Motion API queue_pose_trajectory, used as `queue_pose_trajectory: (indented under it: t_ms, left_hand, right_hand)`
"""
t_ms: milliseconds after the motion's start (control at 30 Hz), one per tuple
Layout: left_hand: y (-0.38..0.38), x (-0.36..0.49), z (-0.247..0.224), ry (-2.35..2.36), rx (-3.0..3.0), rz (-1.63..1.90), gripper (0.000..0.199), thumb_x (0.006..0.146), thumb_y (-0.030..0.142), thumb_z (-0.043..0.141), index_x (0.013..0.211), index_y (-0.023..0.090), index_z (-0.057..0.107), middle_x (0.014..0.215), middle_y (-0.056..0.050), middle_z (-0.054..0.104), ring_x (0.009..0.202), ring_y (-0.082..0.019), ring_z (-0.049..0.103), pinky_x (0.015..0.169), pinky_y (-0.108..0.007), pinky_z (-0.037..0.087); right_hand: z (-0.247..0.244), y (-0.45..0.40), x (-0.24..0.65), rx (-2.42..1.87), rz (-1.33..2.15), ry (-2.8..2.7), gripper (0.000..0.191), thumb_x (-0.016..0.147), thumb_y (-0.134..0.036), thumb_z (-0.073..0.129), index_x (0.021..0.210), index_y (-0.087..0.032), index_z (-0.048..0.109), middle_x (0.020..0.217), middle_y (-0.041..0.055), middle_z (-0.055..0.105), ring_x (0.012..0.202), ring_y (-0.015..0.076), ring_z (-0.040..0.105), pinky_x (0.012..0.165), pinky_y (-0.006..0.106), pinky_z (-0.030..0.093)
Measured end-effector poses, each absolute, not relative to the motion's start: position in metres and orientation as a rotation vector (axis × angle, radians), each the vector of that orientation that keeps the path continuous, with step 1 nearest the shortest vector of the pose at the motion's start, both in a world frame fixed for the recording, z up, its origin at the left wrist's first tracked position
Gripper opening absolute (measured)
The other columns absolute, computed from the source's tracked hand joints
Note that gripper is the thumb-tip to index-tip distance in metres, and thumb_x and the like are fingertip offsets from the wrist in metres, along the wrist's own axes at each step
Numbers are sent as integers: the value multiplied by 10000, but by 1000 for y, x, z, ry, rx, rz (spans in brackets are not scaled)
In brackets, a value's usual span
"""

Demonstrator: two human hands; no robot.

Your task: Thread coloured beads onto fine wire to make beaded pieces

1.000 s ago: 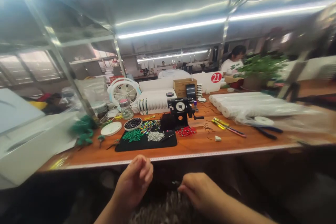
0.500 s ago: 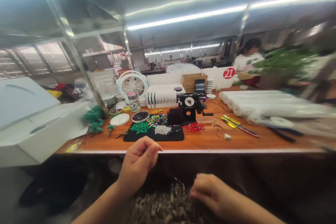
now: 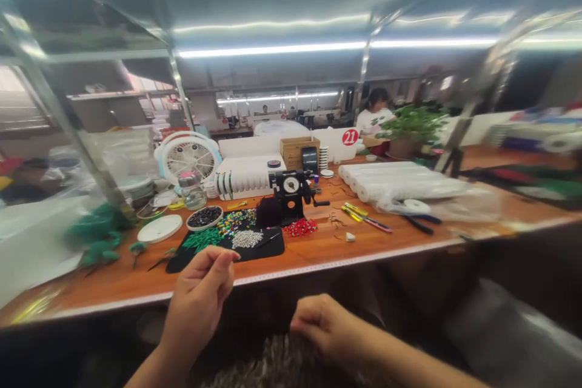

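In the head view my left hand (image 3: 200, 294) is closed in a pinch just in front of the black mat (image 3: 274, 246). Lower and further right, beyond the table edge, my right hand (image 3: 325, 324) is also pinched. Whatever sits between the fingers of either hand is too fine to make out. On the mat lie green tube beads (image 3: 204, 239), multicoloured beads (image 3: 237, 221) and silver beads (image 3: 247, 239). A white dish of black beads (image 3: 204, 217) stands at its back left. Red beads (image 3: 301, 228) are heaped before a black hand-cranked machine (image 3: 291, 194).
Wrapped white rolls (image 3: 400, 180), yellow-handled tools (image 3: 357, 212) and dark-handled pliers (image 3: 421, 222) lie to the right. A white fan (image 3: 191, 160), a glass jar (image 3: 194, 196) and a white lid (image 3: 160, 228) stand left. A person (image 3: 375, 112) sits beyond the partition.
My view has turned to the right, so the table and its things appear further left. Both hands stay pinched and apart. A tiny green bit near the right hand no longer shows.
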State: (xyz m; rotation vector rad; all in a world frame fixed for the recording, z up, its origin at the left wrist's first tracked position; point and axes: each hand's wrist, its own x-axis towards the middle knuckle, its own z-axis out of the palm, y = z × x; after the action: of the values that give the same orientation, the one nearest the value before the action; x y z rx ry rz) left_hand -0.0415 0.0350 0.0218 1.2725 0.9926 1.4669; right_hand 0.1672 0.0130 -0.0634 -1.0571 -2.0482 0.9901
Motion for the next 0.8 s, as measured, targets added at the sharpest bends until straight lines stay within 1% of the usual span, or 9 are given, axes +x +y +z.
queue_pose_trajectory:
  t_ms: [67,133,200,333,433,500,567,667,800]
  left_hand:
    - [44,-50,22,994,1192,1468,280,652,417,736,696,165,622,480,55,440,442,-65,379,408,-162,307]
    - [51,-56,19,1074,1177,1414,314,593,428,770,678,157,637,633,-5,601,545,-106,504,471,-191,408]
    - [56,-62,12,1226,1198,1302,351,561,451,778,672,143,652,711,-50,665,555,-118,530,480,-204,422]
    - [57,-68,-13,1426,1229,1003,415,559,529,748,647,138,639,496,-14,595,401,-94,450,380,-179,291]
    - [53,-71,-31,1409,1204,902,419,554,533,751,645,141,630,515,-16,599,445,-126,518,394,-195,324]
    - [50,-71,-40,1392,1183,917,427,548,540,750,625,146,602,508,-10,593,447,-130,528,389,-194,328]
    - [48,-71,-46,1375,1146,945,450,523,551,757,631,156,571,483,1,579,428,-135,528,368,-188,309]
    - [47,-70,-53,1330,1103,976,457,519,545,762,633,163,538,459,9,568,401,-134,525,356,-182,295]
    - [44,-68,-56,1300,1085,977,427,545,514,761,645,156,553,475,9,578,414,-119,531,363,-173,309]
  right_hand:
    - [-54,30,182,-1082,751,-2021,189,876,-220,480,823,-169,654,741,7,619,687,119,546,653,203,407]
    - [-46,52,195,-1261,442,-1968,202,912,-229,441,936,-167,632,804,28,632,747,134,560,709,227,410]
    - [-42,75,205,-1515,197,-1969,181,908,-232,466,892,-158,632,815,38,627,770,145,560,710,240,407]
    - [-41,107,225,-1690,45,-2014,136,788,-321,654,743,-194,672,919,36,622,895,160,547,753,227,399]
    - [-41,115,258,-1864,-68,-1933,203,861,-354,553,914,-208,684,1006,67,606,971,176,521,843,250,374]
    - [-42,116,288,-2072,-155,-1799,288,910,-294,449,973,-121,670,1012,162,590,992,243,507,844,330,370]
    - [-47,116,316,-2235,-202,-1726,301,890,-286,471,961,-69,668,1031,220,578,989,299,507,810,381,378]
    - [-56,111,342,-2335,-247,-1749,309,892,-241,435,904,-54,680,1039,238,584,983,322,515,779,397,390]
    - [-59,96,351,-2354,-304,-1793,312,835,-51,368,840,-12,678,928,247,611,930,325,547,778,405,399]
